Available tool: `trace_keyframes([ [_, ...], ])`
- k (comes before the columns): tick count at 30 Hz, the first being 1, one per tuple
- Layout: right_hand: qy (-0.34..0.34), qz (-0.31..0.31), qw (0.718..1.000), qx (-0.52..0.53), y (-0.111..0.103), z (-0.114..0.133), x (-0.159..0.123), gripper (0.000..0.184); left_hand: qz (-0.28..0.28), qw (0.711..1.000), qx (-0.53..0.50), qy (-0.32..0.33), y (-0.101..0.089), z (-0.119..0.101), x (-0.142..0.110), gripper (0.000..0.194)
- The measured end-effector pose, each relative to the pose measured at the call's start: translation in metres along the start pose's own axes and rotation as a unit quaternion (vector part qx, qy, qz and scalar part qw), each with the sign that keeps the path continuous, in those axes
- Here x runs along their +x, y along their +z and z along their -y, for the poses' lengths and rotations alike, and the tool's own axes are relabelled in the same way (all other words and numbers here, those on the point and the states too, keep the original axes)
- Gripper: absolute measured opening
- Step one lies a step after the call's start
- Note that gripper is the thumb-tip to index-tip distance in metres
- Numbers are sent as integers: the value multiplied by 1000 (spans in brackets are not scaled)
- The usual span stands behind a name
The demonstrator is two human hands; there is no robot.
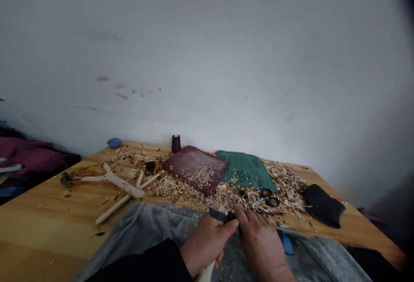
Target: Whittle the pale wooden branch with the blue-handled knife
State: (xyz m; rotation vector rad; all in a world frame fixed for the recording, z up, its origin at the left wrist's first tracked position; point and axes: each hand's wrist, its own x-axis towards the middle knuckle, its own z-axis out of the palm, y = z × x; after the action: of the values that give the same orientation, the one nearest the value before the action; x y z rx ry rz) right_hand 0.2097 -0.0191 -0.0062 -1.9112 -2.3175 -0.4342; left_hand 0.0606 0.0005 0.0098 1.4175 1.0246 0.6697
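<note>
Dark knife [221, 215] working close to my left thumb [226, 227], above a grey cloth [155, 226].
My left hand [205, 245] is closed in a fist round a pale wooden stick [205, 273], its upper end lost to view behind the fingers. My right hand [260, 243] is curled on the knife, fingers pressed together, though the handle is mostly hidden. Both hands are held over the cloth, just short of the table [42, 217]. The main risk, as I judge it, is the blade slipping into that thumb if the wood gives suddenly or the stick turns in the fist. Loose shavings [181, 191] near the table edge could also hide the scissors [268, 198].
</note>
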Motion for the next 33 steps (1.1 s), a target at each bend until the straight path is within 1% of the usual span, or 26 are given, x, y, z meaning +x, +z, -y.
trace_keyframes([
  [4, 9, 18, 1000, 14, -1, -1, 0, 38, -12, 1000, 1, -25, 1, -4, -2, 43],
  [7, 37, 37, 998, 40, -1, -1, 1, 40, -19, 998, -11, -56, 3, -4, -1, 50],
  [9, 58, 47, 995, 68, -1, -1, 1, 41, -25, 997, -28, -65, 2, -2, 1, 52],
  [11, 68, 54, 992, 96, -1, 0, 2, 38, -25, 997, -38, -60, 0, 0, 2, 51],
  [13, 64, 62, 989, 118, -2, 0, 2, 33, -18, 998, -38, -38, -3, 2, 2, 49],
  [16, 49, 68, 988, 132, -4, 1, 1, 29, 14, 999, -29, 8, -8, 2, 0, 46],
  [18, 42, 71, 987, 140, -5, 2, 1, 29, 37, 999, -19, 24, -10, 1, -2, 44],
  [24, 38, 70, 986, 148, -4, 4, 1, 30, 34, 999, -10, 17, -9, 0, -4, 39],
  [28, 44, 71, 985, 150, -5, 5, 1, 34, 39, 999, 6, 11, -9, -3, -4, 31],
  [33, 50, 84, 986, 132, -10, 5, 2, 32, 21, 1000, 19, 3, -6, -3, -2, 25],
])
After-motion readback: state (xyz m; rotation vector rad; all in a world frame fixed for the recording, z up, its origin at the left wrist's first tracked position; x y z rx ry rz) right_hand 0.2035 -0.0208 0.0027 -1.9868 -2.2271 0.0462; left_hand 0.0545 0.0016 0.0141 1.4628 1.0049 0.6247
